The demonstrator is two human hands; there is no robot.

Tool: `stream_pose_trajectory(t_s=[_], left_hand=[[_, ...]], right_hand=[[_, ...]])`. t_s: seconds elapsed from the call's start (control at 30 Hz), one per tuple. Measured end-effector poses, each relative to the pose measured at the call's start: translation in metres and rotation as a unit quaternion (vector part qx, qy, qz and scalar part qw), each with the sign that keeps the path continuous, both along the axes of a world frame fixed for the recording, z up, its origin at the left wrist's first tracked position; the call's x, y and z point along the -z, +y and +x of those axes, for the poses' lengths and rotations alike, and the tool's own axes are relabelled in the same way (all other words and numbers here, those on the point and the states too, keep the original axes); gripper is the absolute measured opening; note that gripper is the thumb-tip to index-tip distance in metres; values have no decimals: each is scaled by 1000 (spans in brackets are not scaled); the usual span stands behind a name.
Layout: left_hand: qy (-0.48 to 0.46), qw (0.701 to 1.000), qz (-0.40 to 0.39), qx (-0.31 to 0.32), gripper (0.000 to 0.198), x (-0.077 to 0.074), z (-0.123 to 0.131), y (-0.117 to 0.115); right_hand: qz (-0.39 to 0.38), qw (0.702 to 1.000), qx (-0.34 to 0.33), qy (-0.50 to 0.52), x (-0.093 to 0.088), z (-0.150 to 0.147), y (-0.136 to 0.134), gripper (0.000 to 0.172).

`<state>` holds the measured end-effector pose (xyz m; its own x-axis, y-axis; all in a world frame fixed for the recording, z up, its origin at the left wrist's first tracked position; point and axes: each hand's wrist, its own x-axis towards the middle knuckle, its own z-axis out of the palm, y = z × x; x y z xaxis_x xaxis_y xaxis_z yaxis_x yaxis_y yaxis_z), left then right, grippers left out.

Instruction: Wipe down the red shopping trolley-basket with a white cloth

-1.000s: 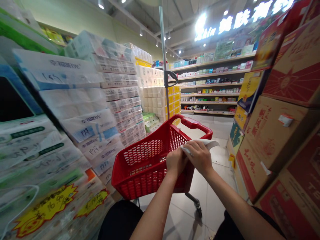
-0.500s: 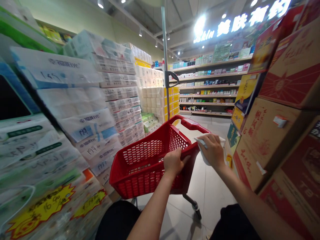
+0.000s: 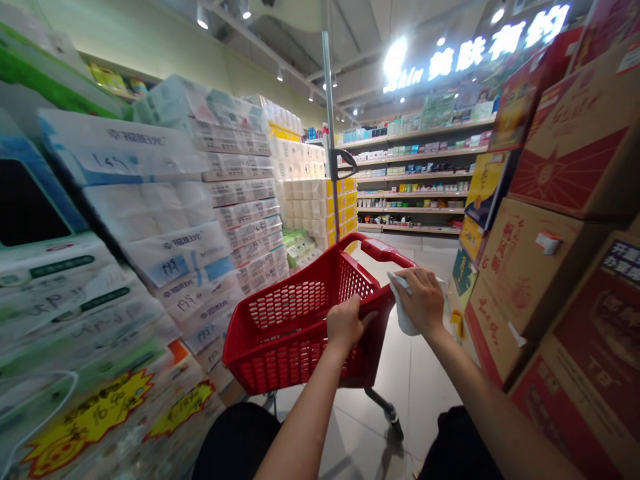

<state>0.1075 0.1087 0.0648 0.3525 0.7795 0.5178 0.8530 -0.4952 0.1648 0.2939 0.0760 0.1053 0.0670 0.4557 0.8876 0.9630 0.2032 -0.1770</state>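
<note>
A red plastic shopping cart (image 3: pixel 300 353) with perforated walls stands at an angle in front of me. My left hand (image 3: pixel 346 325) is closed round the rim on its near side, thumb on top. My right hand (image 3: pixel 424 299) grips a white cloth (image 3: pixel 406 313), which hangs below the fingers. The cloth touches the right end of the cart's red handle (image 3: pixel 383 250). Part of the cloth is hidden under my palm. The visible part of the basket holds nothing.
Packs of tissue paper (image 3: pixel 165 200) are stacked high close on the left. Cardboard cartons (image 3: pixel 530 267) rise on the right. A metal pole (image 3: pixel 330 100) stands upright beyond the cart. Stocked shelves (image 3: pixel 410 173) line the back, and pale floor tiles (image 3: pixel 407 373) run between the stacks.
My right hand with the cloth has shifted slightly left and down at the handle's end. My left hand keeps its hold on the rim. The view has turned a little.
</note>
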Motion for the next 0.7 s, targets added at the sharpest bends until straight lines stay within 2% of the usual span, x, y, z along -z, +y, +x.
stream_pose_trajectory(t_s=[0.07,0.17,0.23,0.3,0.37,0.43,0.53,0.6,0.7], left_hand=[[-2,1000,-6,-3,42,0,4,0],[3,1000,-22,-1,38,-1,9,2],[14,999,-25,20,34,-3,9,4],[23,999,1,48,34,-5,5,5],[26,998,43,48,34,-4,-5,4],[27,997,72,16,31,1,-20,4],[35,997,67,-23,25,14,-45,6],[42,998,41,-24,24,21,-56,10],[52,999,10,-10,26,26,-61,16]], right_hand=[[5,1000,8,8,6,-8,0,18],[-42,997,-45,-41,18,-33,-3,18],[-75,992,-73,-73,22,-45,-4,17],[-92,989,-81,-85,19,-45,-3,16],[-90,991,-69,-73,13,-34,0,17],[-75,995,-43,-46,6,-18,4,17],[-59,998,-14,-17,4,-5,10,19],[-62,998,-12,-16,9,-12,13,19],[-86,995,-37,-38,23,-44,17,17]])
